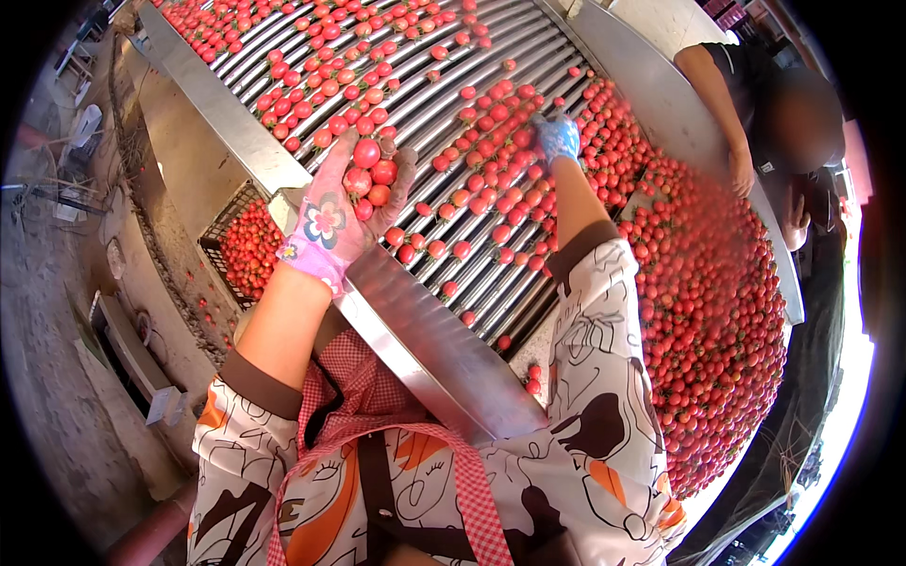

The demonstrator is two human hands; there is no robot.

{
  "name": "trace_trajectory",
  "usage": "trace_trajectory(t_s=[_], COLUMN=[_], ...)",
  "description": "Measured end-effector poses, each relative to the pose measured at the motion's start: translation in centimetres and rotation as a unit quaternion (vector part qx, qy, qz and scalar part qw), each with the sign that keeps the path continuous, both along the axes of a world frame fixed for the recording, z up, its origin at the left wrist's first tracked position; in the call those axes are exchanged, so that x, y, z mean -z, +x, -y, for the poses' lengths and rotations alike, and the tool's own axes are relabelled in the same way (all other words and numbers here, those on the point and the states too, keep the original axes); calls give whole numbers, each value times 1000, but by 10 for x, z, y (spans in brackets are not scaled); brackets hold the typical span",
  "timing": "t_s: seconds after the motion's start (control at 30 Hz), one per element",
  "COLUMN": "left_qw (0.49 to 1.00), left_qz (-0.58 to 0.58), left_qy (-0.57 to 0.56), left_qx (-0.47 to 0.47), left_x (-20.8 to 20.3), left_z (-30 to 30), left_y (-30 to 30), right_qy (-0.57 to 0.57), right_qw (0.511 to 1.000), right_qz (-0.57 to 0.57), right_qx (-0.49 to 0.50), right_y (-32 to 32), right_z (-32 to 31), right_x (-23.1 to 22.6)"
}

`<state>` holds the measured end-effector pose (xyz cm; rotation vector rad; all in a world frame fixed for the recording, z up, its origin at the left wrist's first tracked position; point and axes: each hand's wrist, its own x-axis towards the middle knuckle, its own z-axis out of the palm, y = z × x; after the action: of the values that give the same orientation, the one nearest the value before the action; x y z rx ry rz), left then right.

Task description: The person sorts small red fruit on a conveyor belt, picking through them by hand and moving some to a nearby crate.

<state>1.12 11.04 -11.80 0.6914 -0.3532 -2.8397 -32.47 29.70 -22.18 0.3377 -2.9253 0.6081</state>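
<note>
My left hand [335, 212], in a pink glove with a flower print and dirty fingertips, is closed around several red tomatoes [359, 181] above the near edge of a metal roller conveyor [415, 141]. My right arm stretches farther out over the rollers. At its end, my right hand [559, 139], in a blue and white glove, is among the loose tomatoes [491, 184] on the conveyor. Its fingers are small and blurred, so their grip does not show. More tomatoes lie scattered across the rollers, some blurred by motion.
A large heap of tomatoes [708, 330] fills the right side, bordered by a metal wall [651, 71]. Below the conveyor's metal side rail [406, 321], at left, stands a dark crate [209, 247] filled with tomatoes. Another person [722, 99] is beyond the heap at upper right.
</note>
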Motion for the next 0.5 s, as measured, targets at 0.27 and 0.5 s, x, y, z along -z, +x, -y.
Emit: trace_trajectory(t_s=[0.27,0.5], left_qw=[1000,1000], left_qz=[4,-29], left_qy=[-15,6], left_qx=[-15,8], left_x=[5,12], left_z=[-8,-11], left_y=[-3,-5], right_qy=[-223,44], right_qw=[930,900], right_qz=[-148,-30], right_qx=[-252,-434], right_y=[113,220], right_z=[17,43], right_x=[-5,7])
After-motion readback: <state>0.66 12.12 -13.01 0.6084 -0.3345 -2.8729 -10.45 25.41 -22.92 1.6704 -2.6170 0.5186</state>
